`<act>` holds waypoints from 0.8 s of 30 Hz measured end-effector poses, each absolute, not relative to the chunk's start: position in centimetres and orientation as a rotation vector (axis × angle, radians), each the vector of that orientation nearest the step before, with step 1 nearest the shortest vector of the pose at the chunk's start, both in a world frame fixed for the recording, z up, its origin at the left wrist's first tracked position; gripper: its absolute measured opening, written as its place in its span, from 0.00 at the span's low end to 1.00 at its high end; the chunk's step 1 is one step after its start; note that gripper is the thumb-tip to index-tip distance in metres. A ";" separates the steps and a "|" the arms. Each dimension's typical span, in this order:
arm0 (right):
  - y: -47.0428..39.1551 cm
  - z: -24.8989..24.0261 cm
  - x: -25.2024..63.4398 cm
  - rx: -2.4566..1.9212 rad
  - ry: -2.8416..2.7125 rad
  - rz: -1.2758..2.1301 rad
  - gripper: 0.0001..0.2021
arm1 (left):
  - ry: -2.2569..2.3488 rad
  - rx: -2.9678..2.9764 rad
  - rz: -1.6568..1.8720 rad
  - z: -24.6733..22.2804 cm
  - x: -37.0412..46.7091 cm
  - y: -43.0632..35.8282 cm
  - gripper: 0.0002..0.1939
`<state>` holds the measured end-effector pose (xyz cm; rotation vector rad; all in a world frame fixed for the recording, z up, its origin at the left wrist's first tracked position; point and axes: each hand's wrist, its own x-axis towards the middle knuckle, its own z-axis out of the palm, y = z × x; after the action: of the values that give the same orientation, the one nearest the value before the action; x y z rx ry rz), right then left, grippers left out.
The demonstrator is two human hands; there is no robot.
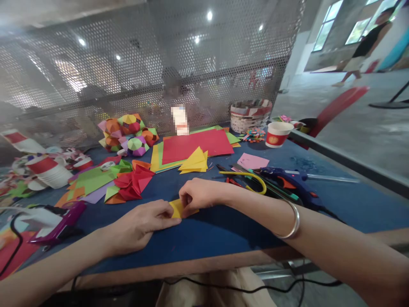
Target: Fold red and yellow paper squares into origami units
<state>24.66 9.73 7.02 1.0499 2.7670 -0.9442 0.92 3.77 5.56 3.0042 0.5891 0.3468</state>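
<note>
A small piece of folded yellow paper [177, 209] lies on the blue table top, partly covered by my fingers. My left hand [143, 221] pinches its left end between thumb and fingers. Bent over its right side, my right hand [200, 194] presses on the paper with closed fingertips. Just beyond my hands rests a pile of folded yellow pieces [194, 161], in front of a stack of sheets topped by red paper [198, 147]. Red folded pieces [136, 181] sit left of that stack.
Scissors with yellow handles [260, 183] and a blue glue gun [294, 181] lie to the right. A paper cup [278, 134] and a woven basket [251, 116] stand behind. Folded paper balls [129, 132] and a purple tool [64, 224] are left. A person [367, 44] walks far right.
</note>
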 end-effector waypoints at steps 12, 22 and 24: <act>9.7 7.1 24.7 1.045 2.755 -1.014 0.09 | 0.605 2.965 0.339 5.6 -1.7 2.6 0.35; 9.5 7.1 24.8 1.056 2.770 -1.012 0.09 | 0.706 2.922 0.369 4.0 -3.9 1.3 0.42; 9.6 7.0 24.8 1.040 2.776 -1.010 0.09 | 0.687 2.952 0.416 4.1 -3.4 1.3 0.40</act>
<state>24.76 9.63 6.99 1.0405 2.7756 -1.0097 -3.41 1.30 4.06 2.9516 0.6870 0.4159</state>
